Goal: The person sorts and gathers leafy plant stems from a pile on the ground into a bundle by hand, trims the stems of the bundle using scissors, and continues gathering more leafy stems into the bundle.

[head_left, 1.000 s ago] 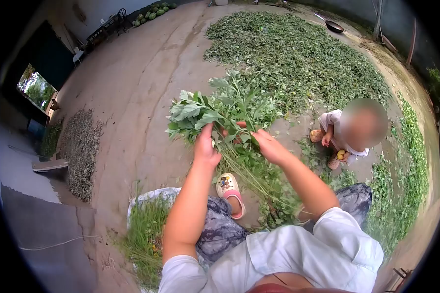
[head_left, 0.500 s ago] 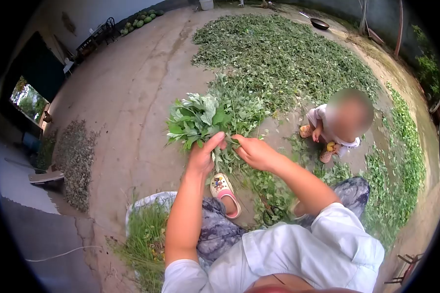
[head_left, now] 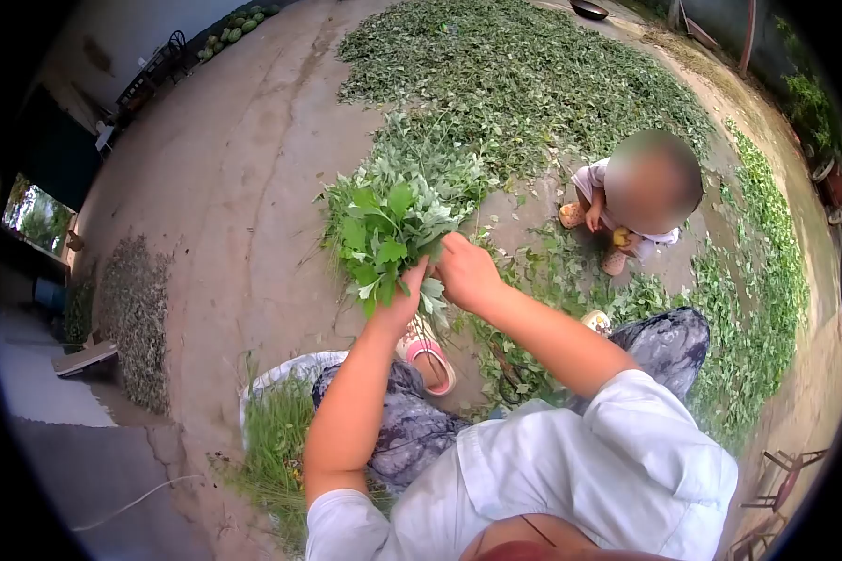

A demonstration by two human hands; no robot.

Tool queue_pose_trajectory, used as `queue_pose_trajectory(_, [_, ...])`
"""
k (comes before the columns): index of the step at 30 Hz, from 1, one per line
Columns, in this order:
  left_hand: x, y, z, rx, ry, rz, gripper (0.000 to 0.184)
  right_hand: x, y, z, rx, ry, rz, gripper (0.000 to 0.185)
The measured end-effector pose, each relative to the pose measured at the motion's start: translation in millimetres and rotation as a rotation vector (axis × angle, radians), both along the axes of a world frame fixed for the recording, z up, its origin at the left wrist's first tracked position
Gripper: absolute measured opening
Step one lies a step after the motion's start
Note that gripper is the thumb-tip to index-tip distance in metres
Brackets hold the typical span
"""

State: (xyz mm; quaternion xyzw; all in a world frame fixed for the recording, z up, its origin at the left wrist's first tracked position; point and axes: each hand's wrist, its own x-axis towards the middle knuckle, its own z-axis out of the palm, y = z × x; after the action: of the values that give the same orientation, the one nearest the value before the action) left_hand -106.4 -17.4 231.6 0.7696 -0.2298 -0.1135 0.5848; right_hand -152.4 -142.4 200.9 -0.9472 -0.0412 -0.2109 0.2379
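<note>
My left hand [head_left: 400, 299] is closed around the stems of a bunch of green leafy stems [head_left: 384, 238], whose broad leaves fan out above the fist and show pale undersides in places. Right beside it, my right hand [head_left: 468, 273] has its fingers curled in against the leafy stems at the bunch's right edge. Its fingertips are partly hidden by the leaves. Cut leafy stems [head_left: 430, 154] lie on the ground just beyond the bunch. Below the hands are a light clog with a pink rim [head_left: 432, 363] and my patterned trouser legs.
A wide spread of cut leaves [head_left: 524, 79] covers the concrete. Another person [head_left: 617, 201] squats at the right, holding something yellow. Grass [head_left: 281, 425] lies on a white sack [head_left: 285, 374] at lower left. A darker leaf heap [head_left: 136, 318] lies farther left; watermelons [head_left: 234, 30] line the wall.
My right hand has moved up and in against the bunch. The bunch has tilted, turning more bright green leaves toward me. The whole view has shifted slightly.
</note>
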Motion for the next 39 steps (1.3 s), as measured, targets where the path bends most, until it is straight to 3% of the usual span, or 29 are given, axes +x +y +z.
queue_pose_trajectory(1, [1, 2, -14, -0.161, 0.09, -0.007, 0.022, 0, -4, -10, 0.008, -0.118, 0.017, 0.019])
queue_pose_trajectory(3, [4, 10, -21, -0.084, 0.006, 0.019, 0.017, 1, -19, -38, 0.019, -0.235, 0.031, 0.021])
queue_pose_trajectory(5, [-1, 13, 4, -0.551, 0.47, -0.119, 0.021, -4, -40, -70, -0.007, -0.313, 0.056, 0.022])
queue_pose_trajectory(10, [-15, 8, 4, -0.31, 0.431, -0.168, 0.026, -23, -61, -88, -0.052, -0.208, 0.125, 0.019])
queue_pose_trajectory(12, [-18, 8, 9, -0.468, 0.497, 0.009, 0.026, -25, -69, -98, -0.069, -0.091, 0.106, 0.017])
queue_pose_trajectory(13, [4, 28, 13, -0.776, 0.461, -0.092, 0.028, -37, -88, -125, -0.085, 0.011, -0.009, 0.017])
queue_pose_trajectory(15, [24, 70, 26, -1.044, 0.5, -0.056, 0.03, -77, -134, -161, -0.172, 0.157, -0.161, 0.015])
queue_pose_trajectory(17, [10, 56, 23, -0.863, 0.753, 0.055, 0.029, -102, -148, -177, -0.223, 0.32, -0.135, 0.014])
queue_pose_trajectory(19, [-4, 40, 24, -0.777, 0.734, 0.052, 0.028, -113, -165, -180, -0.267, 0.279, -0.13, 0.014])
queue_pose_trajectory(21, [5, 46, 33, -0.69, 0.682, 0.025, 0.027, -120, -187, -200, -0.351, 0.612, -0.305, 0.017])
queue_pose_trajectory(23, [27, 83, 39, -0.907, 0.525, 0.065, 0.026, -156, -231, -229, -0.547, 1.449, -0.703, 0.039])
queue_pose_trajectory(27, [23, 83, 32, -0.813, 0.675, 0.206, 0.027, -152, -209, -220, -0.354, 1.687, -0.752, 0.057])
queue_pose_trajectory(29, [10, 68, 44, -0.699, 0.636, 0.114, 0.028, -106, -188, -245, -0.028, 1.332, -0.496, 0.048])
queue_pose_trajectory(30, [5, 64, 48, -0.694, 0.645, 0.143, 0.029, -78, -165, -257, -0.009, 1.125, -0.442, 0.045])
queue_pose_trajectory(34, [11, 72, 47, -0.812, 0.691, 0.088, 0.033, 34, -65, -230, 0.231, 0.822, -0.162, 0.044])
queue_pose_trajectory(37, [13, 82, 46, -0.86, 0.642, 0.087, 0.033, 99, -4, -217, 0.333, 0.504, -0.238, 0.076])
queue_pose_trajectory(39, [15, 87, 45, -0.855, 0.608, 0.077, 0.033, 139, 25, -190, 0.411, 0.527, -0.444, 0.091])
